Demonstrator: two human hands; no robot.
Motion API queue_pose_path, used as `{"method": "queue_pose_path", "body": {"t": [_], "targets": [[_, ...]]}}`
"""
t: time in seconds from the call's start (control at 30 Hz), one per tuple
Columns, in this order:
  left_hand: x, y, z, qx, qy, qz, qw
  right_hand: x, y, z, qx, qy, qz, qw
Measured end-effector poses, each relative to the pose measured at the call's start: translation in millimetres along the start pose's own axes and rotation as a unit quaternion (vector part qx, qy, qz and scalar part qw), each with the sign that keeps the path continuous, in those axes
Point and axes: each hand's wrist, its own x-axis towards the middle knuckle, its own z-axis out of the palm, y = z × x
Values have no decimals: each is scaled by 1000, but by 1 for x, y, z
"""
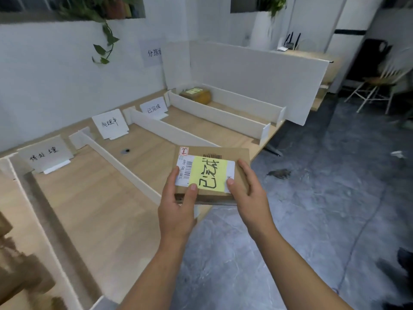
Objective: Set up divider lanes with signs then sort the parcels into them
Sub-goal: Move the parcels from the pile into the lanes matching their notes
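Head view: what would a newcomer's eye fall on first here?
First, the parcel with a yellow handwritten note, held by the left hand and right hand in the centre, over the table's near edge. Then three white signs standing at the back, between white dividers. A second parcel lies in the far lane.

open lanes [89, 198] between dividers [120, 166], far parcel [196, 95] at lane's back

1. An office room fitted out as a parcel-sorting station.
2. At 9 o'clock, a wooden desk [89, 209] carries white divider lanes [125, 168] and handwritten signs [45, 153].
3. A paper wall notice [153, 52] hangs at 12 o'clock; a router [290, 42] and a chair [377, 83] stand toward 2 o'clock.
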Motion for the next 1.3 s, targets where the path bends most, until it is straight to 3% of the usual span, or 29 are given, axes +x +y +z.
{"method": "queue_pose_path", "body": {"t": [0.73,0.97,1.3], "targets": [[259,-56,223,19,-73,-34,997,314,66,-66,-26,65,24,997],[325,-78,281,34,-10,-51,998,421,93,-75,-40,7,30,999],[410,-113,368,64,183,-117,974,597,150,-76,-44,-193,45,979]]}}
